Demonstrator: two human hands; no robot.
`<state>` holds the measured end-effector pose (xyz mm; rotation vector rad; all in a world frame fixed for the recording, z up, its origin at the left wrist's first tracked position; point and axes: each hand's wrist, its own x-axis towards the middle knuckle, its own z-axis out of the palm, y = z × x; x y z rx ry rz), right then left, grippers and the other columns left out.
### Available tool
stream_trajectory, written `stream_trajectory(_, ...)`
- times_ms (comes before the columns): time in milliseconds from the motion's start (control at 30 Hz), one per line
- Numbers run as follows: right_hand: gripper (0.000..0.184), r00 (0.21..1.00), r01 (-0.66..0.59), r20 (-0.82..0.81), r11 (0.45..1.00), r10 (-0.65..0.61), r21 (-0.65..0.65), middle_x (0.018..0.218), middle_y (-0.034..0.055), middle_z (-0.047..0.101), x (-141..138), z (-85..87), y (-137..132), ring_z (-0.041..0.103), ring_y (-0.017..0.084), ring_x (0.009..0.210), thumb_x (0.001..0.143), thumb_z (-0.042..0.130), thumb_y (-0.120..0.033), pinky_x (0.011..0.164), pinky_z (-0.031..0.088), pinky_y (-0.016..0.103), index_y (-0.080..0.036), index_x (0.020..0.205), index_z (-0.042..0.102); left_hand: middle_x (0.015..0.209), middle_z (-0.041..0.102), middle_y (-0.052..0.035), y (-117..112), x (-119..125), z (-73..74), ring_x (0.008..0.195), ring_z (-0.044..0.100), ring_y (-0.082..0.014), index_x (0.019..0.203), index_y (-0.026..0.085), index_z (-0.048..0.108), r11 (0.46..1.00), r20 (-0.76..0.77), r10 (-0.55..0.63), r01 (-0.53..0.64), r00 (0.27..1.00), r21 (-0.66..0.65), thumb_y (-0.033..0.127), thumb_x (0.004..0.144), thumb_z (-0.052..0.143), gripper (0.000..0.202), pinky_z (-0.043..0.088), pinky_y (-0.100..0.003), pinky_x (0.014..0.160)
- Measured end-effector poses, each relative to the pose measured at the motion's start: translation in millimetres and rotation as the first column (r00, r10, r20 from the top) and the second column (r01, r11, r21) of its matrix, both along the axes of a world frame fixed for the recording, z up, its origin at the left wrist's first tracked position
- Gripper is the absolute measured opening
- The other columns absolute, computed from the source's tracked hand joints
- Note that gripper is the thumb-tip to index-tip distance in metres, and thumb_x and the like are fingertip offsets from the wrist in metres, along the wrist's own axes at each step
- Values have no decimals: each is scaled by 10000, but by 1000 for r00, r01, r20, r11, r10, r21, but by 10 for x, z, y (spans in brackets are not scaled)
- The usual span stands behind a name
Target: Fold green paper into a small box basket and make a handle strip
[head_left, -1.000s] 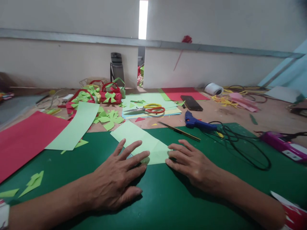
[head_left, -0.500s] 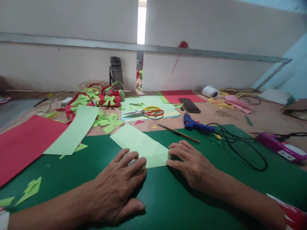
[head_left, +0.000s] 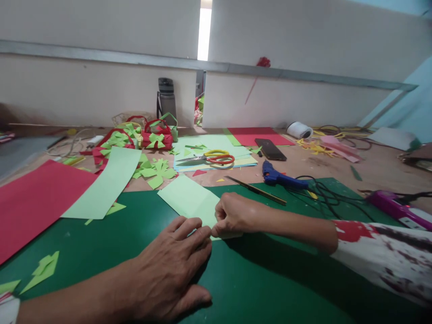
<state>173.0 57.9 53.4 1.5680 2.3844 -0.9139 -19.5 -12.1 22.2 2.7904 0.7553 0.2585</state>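
A light green paper strip (head_left: 191, 195) lies slantwise on the green cutting mat (head_left: 141, 243). My left hand (head_left: 178, 261) rests palm down at the strip's near edge, fingers slightly bent and thumb spread away. Pressed onto the right part of the strip is my right hand (head_left: 234, 216), closed in a fist just beside the left fingertips; whatever its fingers may hold is hidden. Beyond the strip, scissors (head_left: 211, 157) with yellow and red handles lie on stacked pale sheets (head_left: 189, 143). A dark pen-like stick (head_left: 258, 191) lies beyond my right hand.
To the left are red paper (head_left: 30, 202) and another light green strip (head_left: 104, 184). Small paper baskets (head_left: 157, 138) and green cutouts (head_left: 157, 172) sit behind. Rightward lie a blue glue gun (head_left: 281, 176) with cable, a phone (head_left: 270, 149) and a purple power strip (head_left: 398, 209).
My right hand has moved left from the strip's right end onto the paper and closed into a fist. My left hand has stayed nearly in place.
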Motion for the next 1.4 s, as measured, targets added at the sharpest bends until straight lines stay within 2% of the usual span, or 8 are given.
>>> stream_trajectory(333, 206, 995, 77, -65, 994, -82, -78, 439, -48, 490, 225, 15, 167, 431, 91, 432, 635, 644, -287, 407, 293, 203, -178, 525, 508, 1039, 502, -87, 3, 0, 58, 952, 401, -274, 1041, 170, 533, 999, -10, -6, 6, 1000, -45, 507, 863, 472, 386, 338, -455, 859)
stream_trajectory(533, 210, 969, 173, -169, 984, -179, -46, 517, -34, 532, 225, 150, -57, 468, 74, 443, 769, 513, -303, 405, 303, 176, -177, 602, 489, 1072, 495, -96, -9, 43, 13, 946, 398, -274, 1160, 173, 488, 999, -17, 12, -12, 1000, -40, 621, 856, 393, 550, 332, -458, 877)
stream_trajectory(667, 150, 973, 139, -155, 972, -170, -190, 487, -36, 539, 177, 62, -201, 480, 78, 410, 703, 546, -253, 382, 321, 170, -174, 578, 518, 1090, 487, -113, -18, 102, -18, 957, 392, -281, 1228, 154, 450, 998, -21, 32, -33, 999, -48, 648, 849, 363, 629, 322, -472, 902)
stream_trajectory(733, 151, 976, 138, -135, 966, -170, -218, 458, -39, 525, 166, -18, -205, 473, 82, 402, 667, 573, -257, 375, 326, 172, -176, 552, 517, 1092, 488, -115, -21, 125, -27, 960, 394, -282, 1229, 148, 449, 998, -17, 39, -40, 999, -53, 646, 848, 371, 632, 310, -481, 924)
stream_trajectory(833, 171, 979, 159, -95, 967, -180, -200, 429, -41, 511, 152, -83, -164, 430, 76, 386, 629, 609, -287, 358, 294, 174, -178, 528, 526, 1092, 493, -108, -24, 139, -34, 970, 396, -282, 1206, 153, 463, 998, -14, 44, -44, 999, -52, 621, 849, 403, 592, 281, -497, 957)
stream_trajectory(1100, 174, 983, 177, -11, 968, -182, -179, 405, -37, 505, 144, -62, -87, 385, 83, 359, 601, 612, -299, 338, 255, 202, -184, 498, 531, 1140, 495, -115, -35, 124, -30, 999, 400, -285, 1171, 153, 468, 998, -31, 41, -42, 999, -37, 539, 865, 446, 493, 260, -512, 979)
stream_trajectory(1233, 189, 982, 190, 9, 971, -191, -148, 409, -39, 509, 248, -55, -48, 390, 79, 367, 594, 627, -293, 358, 260, 204, -182, 483, 523, 1140, 492, -115, -48, 125, -27, 996, 402, -283, 1121, 155, 491, 999, -33, 43, -44, 999, -32, 531, 880, 413, 453, 269, -516, 967)
stream_trajectory(1400, 179, 978, 208, 23, 973, -207, -95, 428, -39, 521, 410, -1, -40, 402, 80, 376, 626, 614, -281, 382, 271, 207, -178, 502, 537, 1170, 478, -114, -45, 131, -31, 1017, 396, -281, 1160, 155, 471, 998, -31, 46, -47, 998, -38, 529, 883, 409, 470, 253, -514, 986)
